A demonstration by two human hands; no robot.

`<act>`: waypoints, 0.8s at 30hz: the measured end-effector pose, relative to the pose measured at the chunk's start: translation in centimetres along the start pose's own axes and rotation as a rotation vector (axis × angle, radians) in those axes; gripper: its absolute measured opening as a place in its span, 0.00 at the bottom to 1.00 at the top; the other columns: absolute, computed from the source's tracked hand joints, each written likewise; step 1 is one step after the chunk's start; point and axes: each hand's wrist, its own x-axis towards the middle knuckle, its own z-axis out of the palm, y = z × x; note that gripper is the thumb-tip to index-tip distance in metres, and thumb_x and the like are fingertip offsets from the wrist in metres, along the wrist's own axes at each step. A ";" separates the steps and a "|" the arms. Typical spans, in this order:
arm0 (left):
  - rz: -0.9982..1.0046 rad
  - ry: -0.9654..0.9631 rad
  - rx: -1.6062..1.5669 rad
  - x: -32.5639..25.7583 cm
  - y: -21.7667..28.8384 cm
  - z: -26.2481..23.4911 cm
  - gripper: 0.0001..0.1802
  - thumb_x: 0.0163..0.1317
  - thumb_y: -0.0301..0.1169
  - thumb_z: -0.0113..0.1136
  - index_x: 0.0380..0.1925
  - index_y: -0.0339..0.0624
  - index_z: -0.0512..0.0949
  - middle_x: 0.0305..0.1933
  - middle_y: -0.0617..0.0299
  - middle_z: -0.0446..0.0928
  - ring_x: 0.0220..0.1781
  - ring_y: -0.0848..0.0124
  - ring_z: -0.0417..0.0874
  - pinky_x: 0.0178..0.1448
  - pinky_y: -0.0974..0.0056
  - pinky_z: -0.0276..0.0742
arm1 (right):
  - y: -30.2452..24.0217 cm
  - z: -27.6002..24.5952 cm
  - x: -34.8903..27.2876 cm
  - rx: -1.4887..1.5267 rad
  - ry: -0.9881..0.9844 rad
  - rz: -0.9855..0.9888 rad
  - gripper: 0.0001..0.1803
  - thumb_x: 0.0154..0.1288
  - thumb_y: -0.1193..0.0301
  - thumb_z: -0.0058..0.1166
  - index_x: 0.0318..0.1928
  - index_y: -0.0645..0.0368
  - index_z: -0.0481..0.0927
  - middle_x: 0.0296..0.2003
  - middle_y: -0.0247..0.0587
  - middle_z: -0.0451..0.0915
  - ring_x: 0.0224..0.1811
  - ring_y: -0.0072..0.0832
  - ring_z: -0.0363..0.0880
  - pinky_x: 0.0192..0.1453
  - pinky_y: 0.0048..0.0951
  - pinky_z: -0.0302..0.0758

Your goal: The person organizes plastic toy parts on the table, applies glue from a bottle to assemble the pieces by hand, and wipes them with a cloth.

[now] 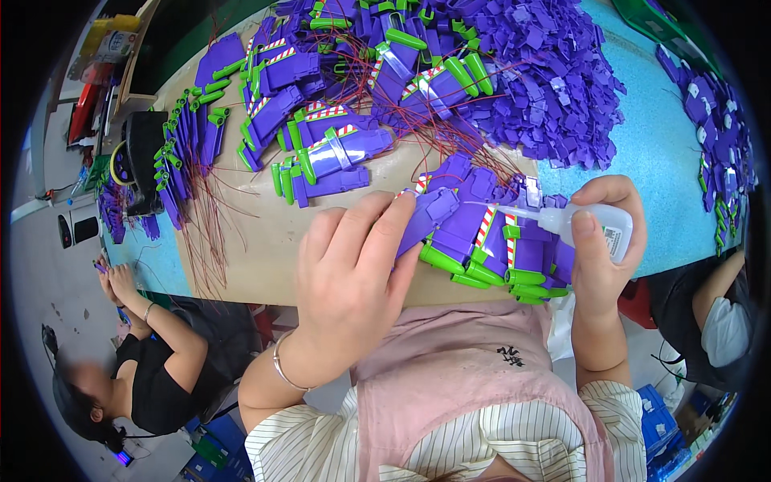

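Note:
My left hand [353, 269] is closed around a purple plastic toy wing [432, 215], held up over the near edge of the table. In my right hand [604, 245] is a small white squeeze bottle [574, 225], tipped on its side. Its thin nozzle [514, 210] points left, its tip just right of the held wing; whether they touch I cannot tell. Beneath the nozzle lies an overlapping row of purple wings [526, 251] with green tips and red-and-white striped bands.
A large heap of small purple parts [546, 88] fills the back right. Finished-looking wings [337, 153] and thin red wires [210, 241] spread across the brown sheet [241, 273]. A black tape dispenser [144, 161] stands at left. Co-workers sit at left [169, 369] and right [715, 297].

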 end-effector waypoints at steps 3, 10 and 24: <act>0.032 0.009 0.020 0.2 0.0 -0.2 0.26 0.45 0.25 0.69 0.49 0.39 0.78 0.46 0.60 0.77 0.40 0.62 0.74 0.44 0.59 0.71 | -0.7 0.1 -0.2 -0.037 -0.078 0.032 0.11 0.60 0.77 0.63 0.40 0.64 0.75 0.33 0.34 0.77 0.32 0.15 0.73 0.35 0.17 0.68; -0.006 -0.025 -0.001 0.3 0.3 -0.3 0.27 0.43 0.20 0.70 0.48 0.39 0.79 0.48 0.56 0.79 0.43 0.57 0.75 0.47 0.57 0.71 | -1.0 0.6 -0.2 -0.113 -0.213 -0.030 0.12 0.57 0.78 0.65 0.39 0.64 0.76 0.33 0.37 0.79 0.32 0.16 0.75 0.34 0.17 0.70; 0.092 0.007 0.160 0.0 1.0 -0.5 0.27 0.43 0.21 0.70 0.49 0.41 0.82 0.50 0.60 0.80 0.41 0.63 0.73 0.49 0.63 0.69 | -1.3 0.8 -0.1 -0.007 -0.125 -0.028 0.13 0.57 0.79 0.65 0.41 0.65 0.76 0.35 0.38 0.79 0.33 0.17 0.76 0.36 0.17 0.71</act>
